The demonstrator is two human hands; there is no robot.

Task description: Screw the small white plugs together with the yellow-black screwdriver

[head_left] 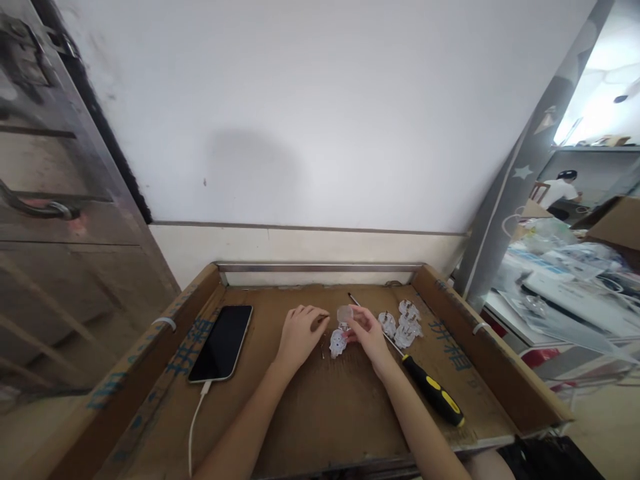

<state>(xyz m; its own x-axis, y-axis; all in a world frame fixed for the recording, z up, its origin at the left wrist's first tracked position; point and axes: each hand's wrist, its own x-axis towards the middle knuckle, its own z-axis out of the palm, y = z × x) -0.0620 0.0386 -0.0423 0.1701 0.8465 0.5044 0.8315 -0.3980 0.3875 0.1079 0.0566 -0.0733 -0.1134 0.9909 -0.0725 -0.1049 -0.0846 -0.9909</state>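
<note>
Head view: right hand (369,333) pinched a clear plastic piece (345,313) left of the screwdriver (433,392), presumably to steady it by the white part (338,343); left hand (303,329) curled, grip unclear; more plastic parts (409,329) lay beside the screwdriver's shaft, likely for easy reach

Whitish plastic piece (337,343), black-yellow screwdriver handle (433,391)

this looks like a small, makeshift workshop: the bench (333,427) is lined with printed cardboard and carries a black-and-yellow screwdriver (433,390) and clear plastic parts (409,330). a worn metal door (100,270) stands at left; past a star-patterned grey curtain (503,200), heaped plastic bags (585,259), a cardboard box (620,227) and 1 person (557,193) show.
</note>
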